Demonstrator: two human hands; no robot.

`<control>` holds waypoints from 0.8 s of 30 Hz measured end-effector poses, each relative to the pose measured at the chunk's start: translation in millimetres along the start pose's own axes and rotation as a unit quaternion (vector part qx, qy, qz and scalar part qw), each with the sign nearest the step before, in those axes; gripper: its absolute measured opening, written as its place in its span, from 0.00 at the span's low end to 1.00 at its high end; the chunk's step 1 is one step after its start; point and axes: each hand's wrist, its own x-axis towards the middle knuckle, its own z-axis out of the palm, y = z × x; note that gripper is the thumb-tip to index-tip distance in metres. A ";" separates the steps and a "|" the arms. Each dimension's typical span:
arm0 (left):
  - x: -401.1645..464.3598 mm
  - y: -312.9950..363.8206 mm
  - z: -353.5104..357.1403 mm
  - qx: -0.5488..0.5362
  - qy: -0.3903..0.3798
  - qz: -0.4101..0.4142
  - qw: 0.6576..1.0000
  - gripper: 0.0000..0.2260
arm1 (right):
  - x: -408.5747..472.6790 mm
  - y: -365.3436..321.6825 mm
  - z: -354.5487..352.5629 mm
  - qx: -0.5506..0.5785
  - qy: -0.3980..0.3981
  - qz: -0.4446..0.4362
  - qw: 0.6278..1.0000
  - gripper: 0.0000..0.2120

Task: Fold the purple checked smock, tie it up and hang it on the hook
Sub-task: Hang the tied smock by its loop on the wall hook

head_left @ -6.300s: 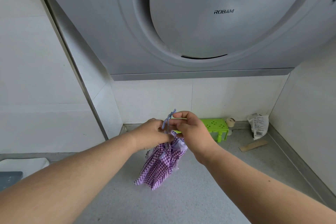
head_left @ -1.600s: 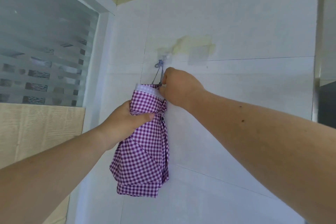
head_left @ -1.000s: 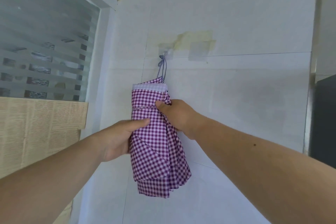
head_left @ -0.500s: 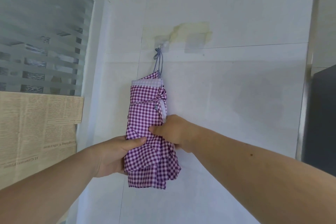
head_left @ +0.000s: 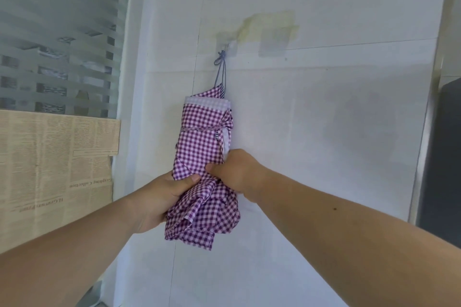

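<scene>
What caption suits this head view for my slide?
Both hands, left and right, grip the tied smock hanging from the hook.

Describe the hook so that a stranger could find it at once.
On the white tiled wall, look right of the frosted window, under the yellowish glue stain. The hook is the small clear one bearing the blue cord of the purple checked smock; the clear patch beside it bears nothing.

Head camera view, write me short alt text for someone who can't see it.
A folded, tied purple checked smock hangs by its cord from a hook on a white tiled wall. The left hand and right hand each hold its lower part in a closed grip.
</scene>
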 end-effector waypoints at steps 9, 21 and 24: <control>-9.3 -11.7 -14.1 0.016 0.009 -0.068 0.997 0.26 | -13.6 9.5 12.7 0.050 -0.056 0.047 0.996 0.18; -20.3 -19.3 -14.7 0.067 0.005 -0.077 0.995 0.24 | -20.4 27.5 29.2 0.016 -0.044 0.031 0.998 0.21; -20.2 -27.1 -15.9 0.037 0.010 -0.052 0.998 0.24 | -15.3 33.2 30.4 0.026 -0.058 0.028 0.998 0.20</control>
